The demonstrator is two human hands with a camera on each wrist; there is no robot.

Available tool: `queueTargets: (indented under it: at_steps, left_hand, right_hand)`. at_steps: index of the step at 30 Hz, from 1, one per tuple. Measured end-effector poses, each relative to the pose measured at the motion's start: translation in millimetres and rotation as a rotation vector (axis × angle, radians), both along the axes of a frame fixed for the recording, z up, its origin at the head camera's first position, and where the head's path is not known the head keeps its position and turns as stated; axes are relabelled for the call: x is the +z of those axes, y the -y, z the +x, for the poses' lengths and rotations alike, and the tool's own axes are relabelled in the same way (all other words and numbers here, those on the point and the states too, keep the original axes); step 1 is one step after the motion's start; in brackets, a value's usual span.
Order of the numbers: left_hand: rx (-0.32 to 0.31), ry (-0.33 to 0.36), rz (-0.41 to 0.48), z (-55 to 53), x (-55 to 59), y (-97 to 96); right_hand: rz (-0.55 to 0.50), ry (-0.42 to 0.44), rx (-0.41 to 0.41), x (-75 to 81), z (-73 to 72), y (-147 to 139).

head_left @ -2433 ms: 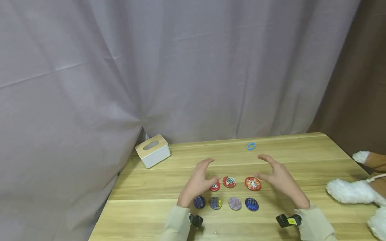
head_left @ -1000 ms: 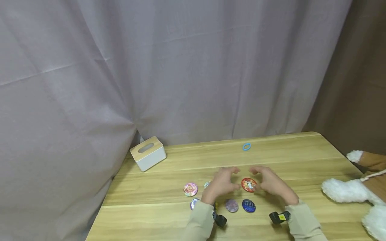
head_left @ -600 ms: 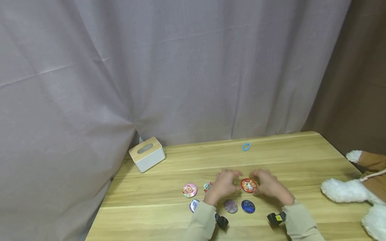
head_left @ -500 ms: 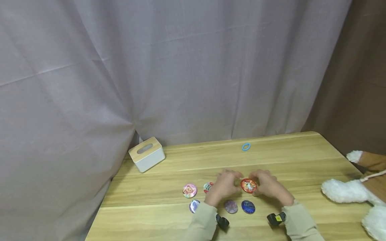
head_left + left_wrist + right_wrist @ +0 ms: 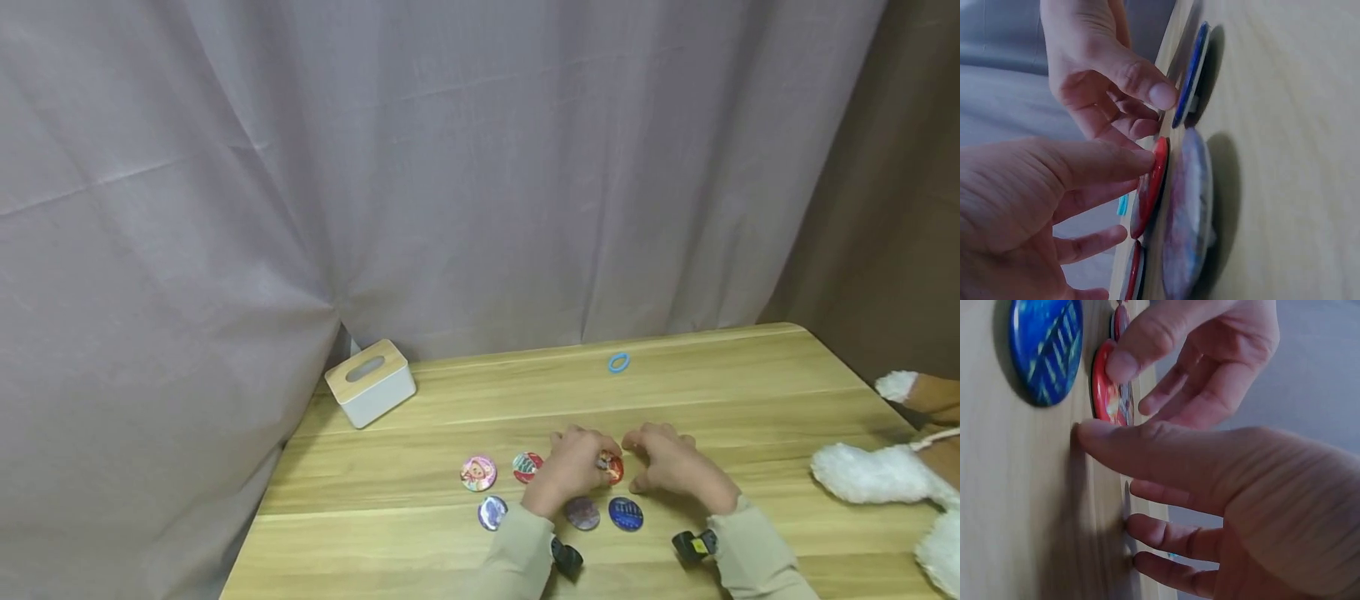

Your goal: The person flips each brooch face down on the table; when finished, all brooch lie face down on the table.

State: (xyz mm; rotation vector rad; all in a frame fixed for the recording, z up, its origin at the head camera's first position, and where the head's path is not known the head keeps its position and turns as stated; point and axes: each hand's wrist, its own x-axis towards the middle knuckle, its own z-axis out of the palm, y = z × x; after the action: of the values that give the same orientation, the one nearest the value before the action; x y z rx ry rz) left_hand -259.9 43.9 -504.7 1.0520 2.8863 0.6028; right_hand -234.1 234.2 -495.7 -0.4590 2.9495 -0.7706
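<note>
My left hand [image 5: 573,471] pinches a round red button badge [image 5: 614,468] between thumb and fingers; the thumb lies over its face in the right wrist view. Close on the right is my right hand [image 5: 671,471], its fingers loosely bent and apart with nothing between them. In the left wrist view the red badge [image 5: 1154,187] looks low over the table, but contact with it is unclear. Nearer me lie a blue badge [image 5: 626,514] and a pale purple badge [image 5: 582,513]. Left of the hand lies a red, green and white badge [image 5: 527,467]. My left hand may cover others.
Further left lie a pink badge [image 5: 478,473] and a shiny violet-white badge [image 5: 492,512]. A white tissue box [image 5: 375,396] with a wooden lid stands at the back left of the wooden table [image 5: 360,517]. A blue ring [image 5: 618,362] lies behind; a plush toy [image 5: 862,475] sits right.
Both hands came inward to the red badge. Since half a second ago, the right hand has come away from it, and the left hand has shifted it slightly left.
</note>
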Motion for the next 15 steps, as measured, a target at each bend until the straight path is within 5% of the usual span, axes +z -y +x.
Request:
queueTargets:
  at_steps: [9,15]
  left_hand:
    - [0.06,-0.092,-0.062,1.9,-3.9,-0.5]
    - [0.072,-0.079,-0.094,2.7,0.9,3.4]
  right_hand:
    - [0.043,-0.028,0.023,-0.3,2.3,13.7]
    - [0.033,-0.056,0.021,-1.7,0.8,17.5]
